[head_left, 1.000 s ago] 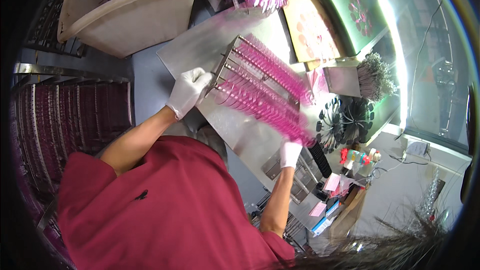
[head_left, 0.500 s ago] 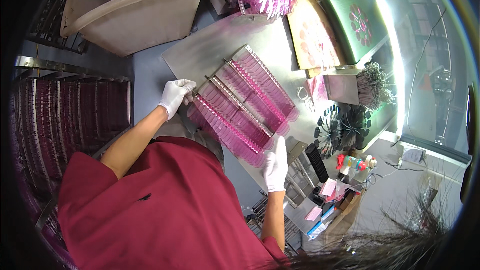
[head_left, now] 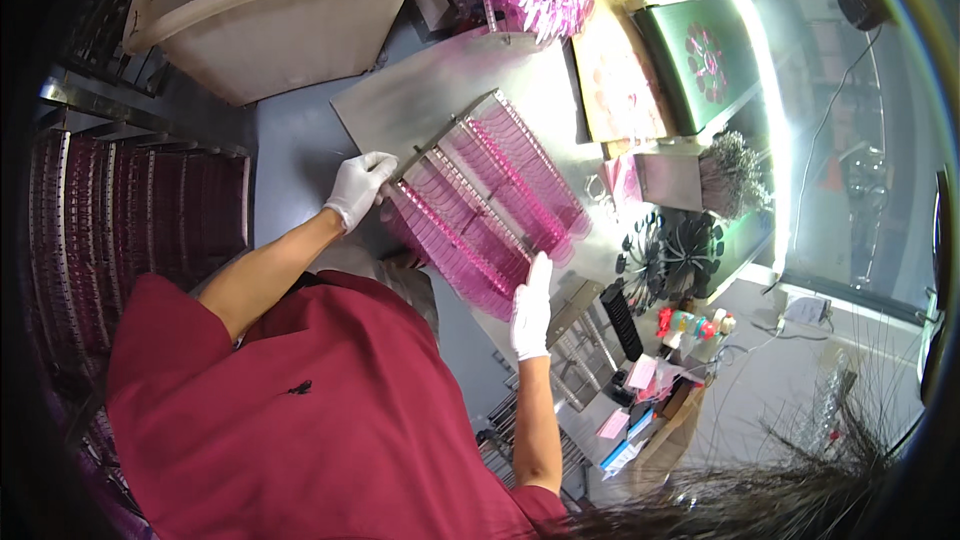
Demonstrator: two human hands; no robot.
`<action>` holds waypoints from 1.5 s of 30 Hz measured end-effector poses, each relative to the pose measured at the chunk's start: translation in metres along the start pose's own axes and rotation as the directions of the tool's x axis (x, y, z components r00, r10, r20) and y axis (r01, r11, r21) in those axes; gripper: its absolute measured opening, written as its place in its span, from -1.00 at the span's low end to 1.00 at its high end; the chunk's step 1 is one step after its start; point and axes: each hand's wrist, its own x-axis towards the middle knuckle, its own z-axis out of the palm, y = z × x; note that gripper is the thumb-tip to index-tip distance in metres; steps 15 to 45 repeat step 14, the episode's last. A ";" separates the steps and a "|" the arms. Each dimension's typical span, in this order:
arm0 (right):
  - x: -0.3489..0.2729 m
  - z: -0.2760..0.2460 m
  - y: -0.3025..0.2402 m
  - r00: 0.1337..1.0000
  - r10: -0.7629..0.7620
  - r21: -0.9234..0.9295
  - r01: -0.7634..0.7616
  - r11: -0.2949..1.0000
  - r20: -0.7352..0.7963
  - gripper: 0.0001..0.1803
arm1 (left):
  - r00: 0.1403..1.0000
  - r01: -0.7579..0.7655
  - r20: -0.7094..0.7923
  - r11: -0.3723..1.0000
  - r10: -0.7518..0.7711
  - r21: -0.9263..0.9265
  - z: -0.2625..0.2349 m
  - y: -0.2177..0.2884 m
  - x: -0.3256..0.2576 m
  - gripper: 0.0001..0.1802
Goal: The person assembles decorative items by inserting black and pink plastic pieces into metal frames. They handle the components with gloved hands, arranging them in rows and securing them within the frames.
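A metal rack (head_left: pixel 470 198) with rows of translucent pink-purple discs or lenses lies tilted across the metal tabletop, its lower side toward me. In a white glove, my left hand (head_left: pixel 360 188) is closed on the rack's left corner, with thumb and fingers pinched at the frame. My right hand (head_left: pixel 531 310), also in a white glove, is at the rack's lower right end. Its fingers point up along the frame and partly hide the end of the discs; its grip underneath is hidden.
Left stands a trolley of similar purple-filled racks (head_left: pixel 140 210). A large cream tub (head_left: pixel 280 35) is beyond. On the metal table (head_left: pixel 390 90), a green box (head_left: pixel 700 60), a container of thin wires (head_left: pixel 672 180) and black fan-shaped holders (head_left: pixel 690 250) stand right. Small bottles (head_left: pixel 695 323) lie nearer.
My right hand has shifted up and left along the rack's end. The left hand stays at its corner. The whole view has shifted slightly.
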 end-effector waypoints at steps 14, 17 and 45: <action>-0.019 0.009 -0.008 0.981 -0.157 -0.239 0.125 0.963 -0.116 -0.11 | 0.998 0.036 0.054 0.989 -0.045 0.146 -0.002 0.011 0.010 -0.63; -0.019 0.009 -0.008 0.981 -0.157 -0.239 0.125 0.963 -0.116 -0.11 | 0.998 0.036 0.054 0.989 -0.045 0.146 -0.002 0.011 0.010 -0.63; -0.019 0.009 -0.008 0.981 -0.157 -0.239 0.125 0.963 -0.116 -0.11 | 0.998 0.036 0.054 0.989 -0.045 0.146 -0.002 0.011 0.010 -0.63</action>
